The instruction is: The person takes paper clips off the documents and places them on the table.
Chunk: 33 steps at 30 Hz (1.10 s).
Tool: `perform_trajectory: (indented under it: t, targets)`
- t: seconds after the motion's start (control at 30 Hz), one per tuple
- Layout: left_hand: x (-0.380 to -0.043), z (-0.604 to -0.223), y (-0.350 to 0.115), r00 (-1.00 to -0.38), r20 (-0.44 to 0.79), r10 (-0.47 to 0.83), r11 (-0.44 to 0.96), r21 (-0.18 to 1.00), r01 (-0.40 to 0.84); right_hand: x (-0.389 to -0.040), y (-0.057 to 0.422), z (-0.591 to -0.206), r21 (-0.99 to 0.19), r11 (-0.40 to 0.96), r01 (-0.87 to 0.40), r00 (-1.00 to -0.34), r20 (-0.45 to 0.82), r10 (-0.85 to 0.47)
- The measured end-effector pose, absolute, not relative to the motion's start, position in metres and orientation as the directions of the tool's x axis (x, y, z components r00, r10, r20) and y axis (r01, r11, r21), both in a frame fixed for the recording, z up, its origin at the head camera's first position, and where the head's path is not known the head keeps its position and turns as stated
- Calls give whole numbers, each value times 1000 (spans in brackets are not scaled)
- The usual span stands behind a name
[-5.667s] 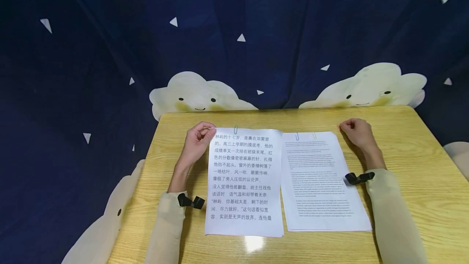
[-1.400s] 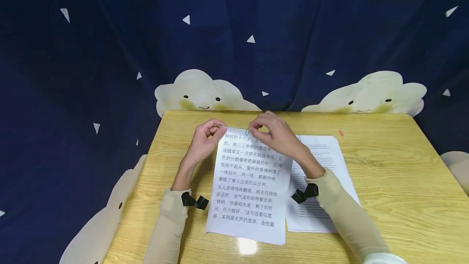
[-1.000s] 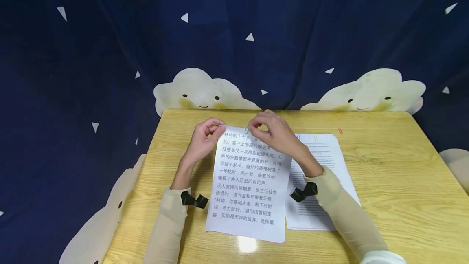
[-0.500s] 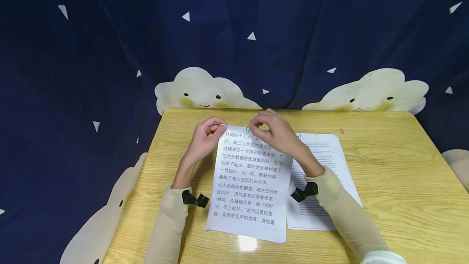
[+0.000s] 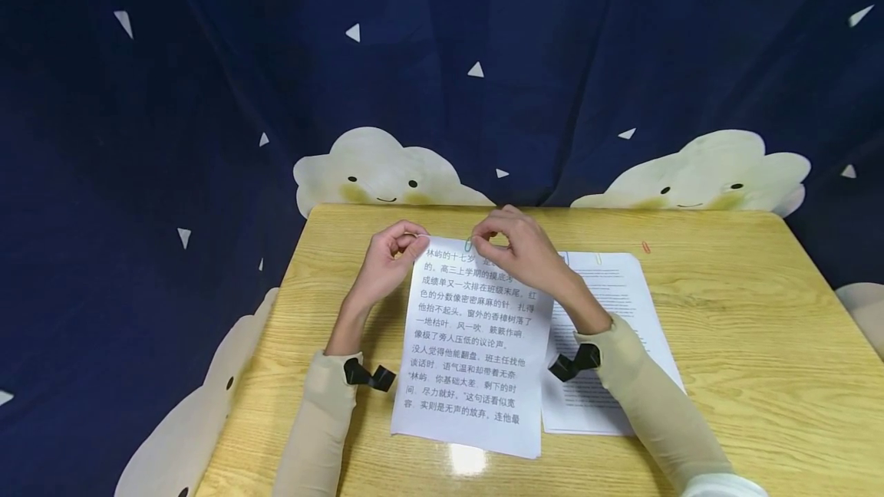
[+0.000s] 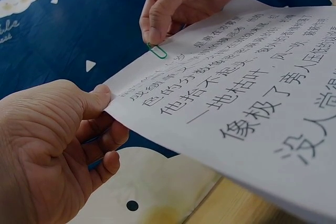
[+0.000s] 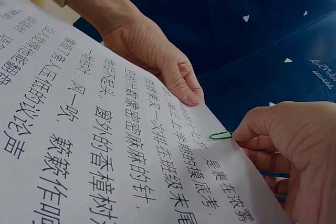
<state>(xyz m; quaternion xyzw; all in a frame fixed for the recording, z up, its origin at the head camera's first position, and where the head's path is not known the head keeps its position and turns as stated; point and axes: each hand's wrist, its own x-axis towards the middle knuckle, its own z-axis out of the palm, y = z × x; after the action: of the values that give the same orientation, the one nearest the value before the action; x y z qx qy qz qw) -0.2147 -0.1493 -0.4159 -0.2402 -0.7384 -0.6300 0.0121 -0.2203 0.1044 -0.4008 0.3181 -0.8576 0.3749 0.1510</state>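
Note:
My left hand pinches the top left corner of a large-print sheet, its top end raised off the table. In the left wrist view the thumb lies over that corner, with more fingers curled beneath. A green paper clip sits on the sheet's top edge. My right hand pinches the outer end of this clip at the edge; in the right wrist view the clip's loop shows on the printed face beside the thumb. Part of the top line of print is hidden behind the right hand.
Small-print papers lie to the right, partly under my right forearm, with a blue clip and a yellow clip at their top edge. A red paper clip lies on the wooden table. A dark blue curtain hangs behind.
Since the oldest frame, my right hand has left the red paper clip on the table and moved left to the green one. The large-print sheet has been raised and tilted. Recently both hands hold still.

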Motion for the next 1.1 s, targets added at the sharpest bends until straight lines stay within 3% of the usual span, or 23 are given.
perform_trajectory:
  t: [1.1]
  targets:
    - [-217, -420, -150, -886, 323, 334, 88, 925, 371, -222, 121, -395, -583, 469, -664, -747, 537, -391]
